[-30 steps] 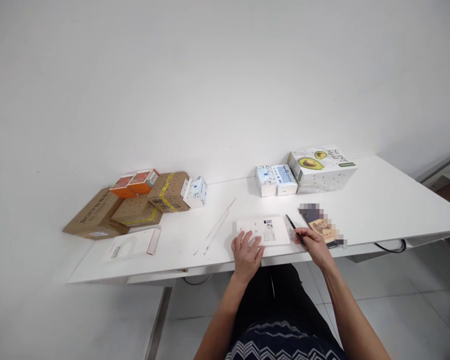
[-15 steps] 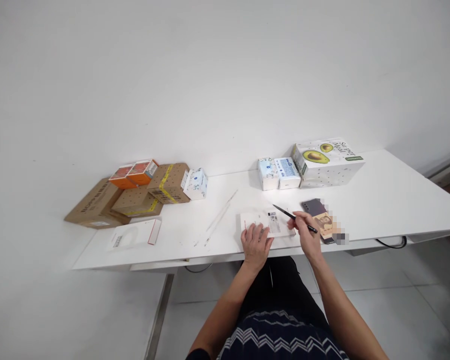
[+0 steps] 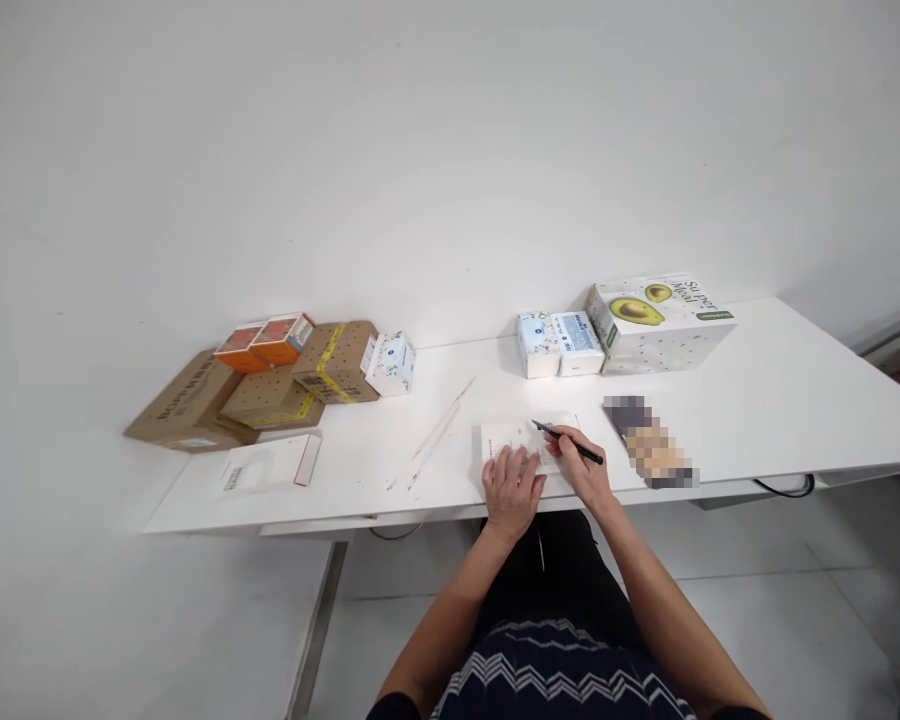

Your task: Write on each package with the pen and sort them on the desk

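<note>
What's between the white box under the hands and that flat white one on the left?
In the head view, white tabletop with thin streaks and dark marks lies between the handled box and the other white box.

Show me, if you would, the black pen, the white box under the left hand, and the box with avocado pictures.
Black pen (image 3: 588, 453): head view, rear part of its barrel.
White box (image 3: 516, 437) under the left hand (image 3: 513, 496): head view, uncovered top face.
Avocado box (image 3: 675, 308): head view, printed top face.

The pen (image 3: 588, 454) is smooth (plastic, apparently).
</note>
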